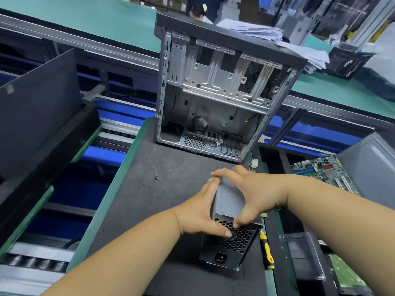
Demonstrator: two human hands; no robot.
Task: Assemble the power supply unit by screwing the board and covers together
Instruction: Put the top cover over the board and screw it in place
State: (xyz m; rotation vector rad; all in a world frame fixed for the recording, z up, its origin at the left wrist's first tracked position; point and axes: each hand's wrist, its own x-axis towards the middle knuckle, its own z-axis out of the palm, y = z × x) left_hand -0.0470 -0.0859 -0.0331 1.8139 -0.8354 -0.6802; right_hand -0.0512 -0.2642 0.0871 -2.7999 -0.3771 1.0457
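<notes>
From the head camera, everything centres on the power supply unit (pixel 229 231), a grey metal box sitting on the dark desk (pixel 149 199) with its honeycomb vent face and power socket turned toward the person. Both hands are on it. The left hand (pixel 201 214) wraps the left side of the box, fingers (pixel 210 184) curled up over the top edge and the thumb lying across the vent holes. The right hand (pixel 252 195) grips it from the right, fingers arched over the grey top cover and the thumb pressing down near the top of the vent face. So both sets of fingers are clamped on the unit, nothing loose.

Just right of the power supply unit there's a yellow-and-black screwdriver (pixel 266 251) lying on the desk. Off to its upper left, well apart, a couple of tiny dark screws (pixel 156 178) sit on the mat. Behind it stands an open computer case (pixel 213 92), side panel off, bare metal inside. Further right of the unit, beyond the desk edge, a green motherboard (pixel 324 169) lies flat.
</notes>
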